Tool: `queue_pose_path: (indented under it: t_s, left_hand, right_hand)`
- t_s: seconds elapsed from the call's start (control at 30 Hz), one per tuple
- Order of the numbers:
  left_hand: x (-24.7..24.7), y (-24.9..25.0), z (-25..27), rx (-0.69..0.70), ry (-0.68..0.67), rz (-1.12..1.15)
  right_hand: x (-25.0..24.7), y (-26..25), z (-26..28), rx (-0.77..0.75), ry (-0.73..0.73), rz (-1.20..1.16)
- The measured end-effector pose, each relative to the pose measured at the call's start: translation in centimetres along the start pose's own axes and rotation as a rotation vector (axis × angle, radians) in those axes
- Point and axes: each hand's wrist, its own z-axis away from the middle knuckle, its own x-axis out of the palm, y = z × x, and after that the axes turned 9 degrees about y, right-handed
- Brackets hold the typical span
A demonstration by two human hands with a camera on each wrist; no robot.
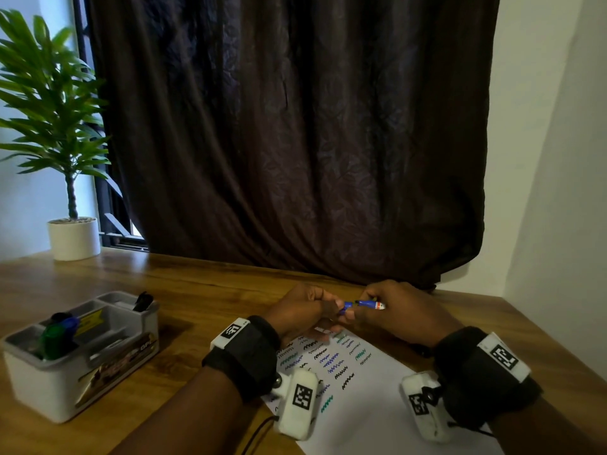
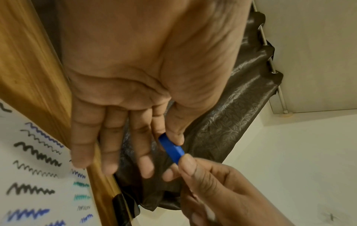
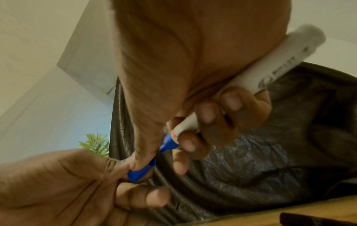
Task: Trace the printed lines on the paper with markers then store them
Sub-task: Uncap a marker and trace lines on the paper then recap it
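Note:
Both hands hover above the far end of the white paper (image 1: pixel 368 399), which carries rows of black, blue and green zigzags. My right hand (image 1: pixel 359 311) grips a white-barrelled blue marker (image 1: pixel 369 304), its barrel (image 3: pixel 270 67) running back across the palm. My left hand (image 1: pixel 333 307) pinches the blue cap (image 2: pixel 171 147) between thumb and forefinger. The cap (image 3: pixel 141 170) sits just off the marker's blue nib end (image 3: pixel 170 142), with the right thumb touching it. The other left fingers lie straight.
A grey and white desk organizer (image 1: pixel 108 359) stands at the left with a green marker (image 1: pixel 51 339), a blue marker (image 1: pixel 70 323) and a black marker (image 1: pixel 143 302) in it. A potted plant (image 1: pixel 74 239) is at the back left. A dark curtain (image 1: pixel 295 142) hangs behind the wooden table (image 1: pixel 197 290).

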Motion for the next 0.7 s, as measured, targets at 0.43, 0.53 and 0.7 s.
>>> queue_pose_path:
  t_s: [0.43,0.53,0.7]
  left_hand:
    - [-0.4,-1.0,-0.7,-0.14,-0.004,-0.182]
    - [-0.4,-0.6,-0.5,-0.153,-0.005,-0.169]
    - [-0.4,-0.6,-0.4,-0.163,-0.012,-0.18]
  right_hand:
    - [-1.4,3.0,-0.6,0.381,-0.067,-0.771]
    - [-1.2,3.6,-0.8,0.523,-0.054,-1.029]
    - [-1.3,4.0,-0.7,0.63,-0.166,-1.259]
